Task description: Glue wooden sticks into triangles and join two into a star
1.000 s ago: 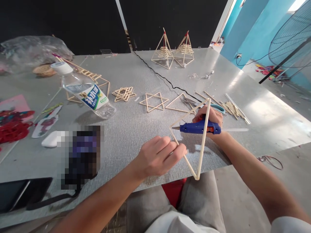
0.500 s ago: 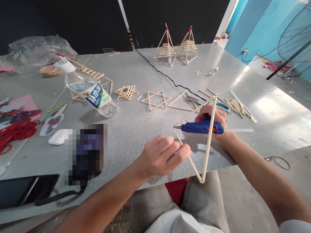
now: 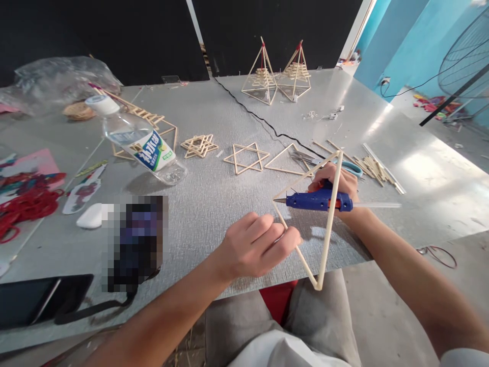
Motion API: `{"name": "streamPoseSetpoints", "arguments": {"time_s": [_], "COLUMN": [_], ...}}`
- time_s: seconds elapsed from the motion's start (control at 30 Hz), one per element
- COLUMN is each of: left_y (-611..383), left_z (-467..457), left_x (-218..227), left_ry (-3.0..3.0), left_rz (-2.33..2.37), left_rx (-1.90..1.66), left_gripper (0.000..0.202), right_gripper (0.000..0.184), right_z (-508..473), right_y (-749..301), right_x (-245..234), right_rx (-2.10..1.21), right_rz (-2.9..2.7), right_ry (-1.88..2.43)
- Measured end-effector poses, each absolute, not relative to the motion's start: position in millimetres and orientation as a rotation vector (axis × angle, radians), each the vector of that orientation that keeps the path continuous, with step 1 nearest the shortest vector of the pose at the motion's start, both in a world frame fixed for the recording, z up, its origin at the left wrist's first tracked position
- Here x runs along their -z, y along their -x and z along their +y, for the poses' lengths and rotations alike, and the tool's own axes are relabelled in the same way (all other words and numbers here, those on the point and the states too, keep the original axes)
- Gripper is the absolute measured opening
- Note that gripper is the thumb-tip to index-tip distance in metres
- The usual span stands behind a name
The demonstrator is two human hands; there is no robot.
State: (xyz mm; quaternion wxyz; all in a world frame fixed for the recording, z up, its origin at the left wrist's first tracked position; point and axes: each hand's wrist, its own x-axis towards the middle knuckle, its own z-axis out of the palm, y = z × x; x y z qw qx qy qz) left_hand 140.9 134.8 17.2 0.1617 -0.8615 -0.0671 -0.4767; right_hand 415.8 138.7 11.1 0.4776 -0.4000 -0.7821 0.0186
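Observation:
My left hand (image 3: 262, 245) is closed on one side of a triangle of thin wooden sticks (image 3: 329, 229), held up above the table's front edge. My right hand (image 3: 340, 184) grips a blue hot glue gun (image 3: 315, 200) behind the triangle's near stick. The gun's metal nozzle points left, at the triangle's left corner; whether it touches the wood I cannot tell. A clear glue stick (image 3: 378, 205) juts from the gun's back end. Beyond my right hand lie scissors with light blue handles (image 3: 352, 168), beside another flat stick triangle (image 3: 286, 159).
A six-pointed stick star (image 3: 246, 158) and a stacked star (image 3: 199, 146) lie mid-table. Two stick pyramids (image 3: 262, 76) stand at the back. Loose sticks (image 3: 372, 168) lie right. A tilted plastic bottle (image 3: 143, 145) is on the left, near a phone (image 3: 42, 300). A black cord (image 3: 263, 121) crosses the table.

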Motion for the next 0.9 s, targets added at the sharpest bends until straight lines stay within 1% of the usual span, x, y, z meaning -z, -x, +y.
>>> {"name": "streamPoseSetpoints", "arguments": {"time_s": [0.13,0.23,0.33,0.5,0.63,0.73,0.9], "left_y": [-139.9,-139.7,-139.9,-137.6,-133.7,-132.2,-134.4], "left_z": [134.1,134.1,135.4,135.2,133.1,134.0,135.9], "left_x": [-16.0,-15.4,-15.2,-16.0,-15.9,-14.0,-13.2], "left_ry": [2.444,2.477,2.515,2.575,2.637,2.628,2.581], "left_rz": [-0.207,-0.244,-0.277,-0.321,-0.543,-0.664,-0.809], "left_rx": [1.342,1.389,1.494,1.681,1.76,1.886,2.022], "left_gripper": [0.01,0.008,0.007,0.014,0.015,0.016,0.023], "right_gripper": [0.02,0.012,0.011,0.011,0.014,0.013,0.017], "right_z": [139.8,141.0,141.7,141.4,142.6,144.8,145.1], "right_y": [-415.9,-415.4,-414.6,-414.5,-415.4,-415.7,-414.8], "right_x": [-10.5,-9.7,-10.0,-12.2,-10.4,-7.7,-7.8], "right_rx": [-0.002,0.038,0.052,0.063,0.089,0.146,0.163], "right_rz": [-1.922,-1.937,-1.921,-1.926,-1.94,-1.937,-1.927], "right_ry": [0.969,0.962,0.961,0.931,0.973,0.95,0.94]}}
